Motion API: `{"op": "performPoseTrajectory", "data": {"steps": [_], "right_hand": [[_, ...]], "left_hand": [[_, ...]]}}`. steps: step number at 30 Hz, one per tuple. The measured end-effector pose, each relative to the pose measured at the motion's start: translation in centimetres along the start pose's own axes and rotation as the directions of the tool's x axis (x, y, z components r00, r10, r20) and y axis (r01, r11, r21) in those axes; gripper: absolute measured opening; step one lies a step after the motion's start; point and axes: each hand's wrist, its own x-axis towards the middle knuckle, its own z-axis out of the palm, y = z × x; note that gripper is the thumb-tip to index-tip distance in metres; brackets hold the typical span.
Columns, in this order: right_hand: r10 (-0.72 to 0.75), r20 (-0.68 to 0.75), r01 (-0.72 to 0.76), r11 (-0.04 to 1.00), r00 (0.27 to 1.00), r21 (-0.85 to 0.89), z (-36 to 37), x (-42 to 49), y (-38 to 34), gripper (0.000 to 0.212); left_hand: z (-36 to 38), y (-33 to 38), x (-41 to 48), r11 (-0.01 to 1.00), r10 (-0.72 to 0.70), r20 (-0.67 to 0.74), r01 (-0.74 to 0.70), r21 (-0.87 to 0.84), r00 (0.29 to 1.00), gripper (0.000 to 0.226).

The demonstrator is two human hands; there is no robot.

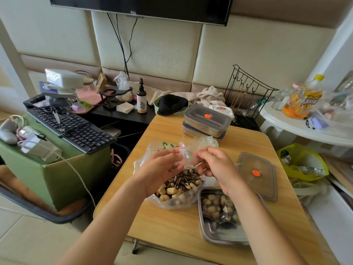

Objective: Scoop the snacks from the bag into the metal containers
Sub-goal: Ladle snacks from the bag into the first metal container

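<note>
A clear plastic bag (172, 201) lies on the wooden table (172, 226), holding peanuts and striped sunflower seeds (183, 181). My left hand (162, 169) and my right hand (215, 167) are above it, both pinching a smaller clear plastic bag (188, 152) between them. An open metal container (219, 232) sits at the front right, partly under my right forearm, with peanuts in it. Its grey lid (257, 175) with an orange dot lies flat behind it. Two lidded metal containers (206, 124) are stacked at the table's far edge.
A black keyboard (72, 129) rests on a green box at the left. A black shelf behind holds a brown bottle (141, 98), a black cloth (172, 104) and clutter. A wire rack (246, 92) stands at the back right, next to a white round table (305, 129) with a snack bag.
</note>
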Motion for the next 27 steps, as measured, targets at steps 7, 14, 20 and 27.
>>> {"op": "performPoseTrajectory", "data": {"steps": [7, 14, 20, 27], "right_hand": [[0.046, -0.114, -0.054, 0.997, 0.992, -0.060, -0.2, 0.6, 0.6, 0.018], [0.016, 0.025, -0.014, 0.998, 1.000, -0.068, 0.7, 0.8, 0.7, 0.016], [-0.016, -0.150, 0.002, 0.996, 0.989, -0.087, 0.8, 0.9, 0.9, 0.013], [-0.015, -0.224, -0.045, 0.965, 0.974, -0.260, 1.1, 0.8, 1.1, 0.019]], "left_hand": [[-0.4, 0.0, -0.1, 1.000, -0.025, -0.183, 0.025, 0.001, 0.983, 0.026], [0.4, 0.0, -0.1, 0.996, -0.038, -0.041, 0.034, -0.080, 0.998, 0.024], [-0.1, -0.2, -0.4, 0.998, -0.004, -0.236, 0.018, 0.058, 0.972, 0.011], [-0.1, -0.2, -1.0, 0.994, 0.047, -0.354, -0.007, 0.113, 0.934, 0.013]]}}
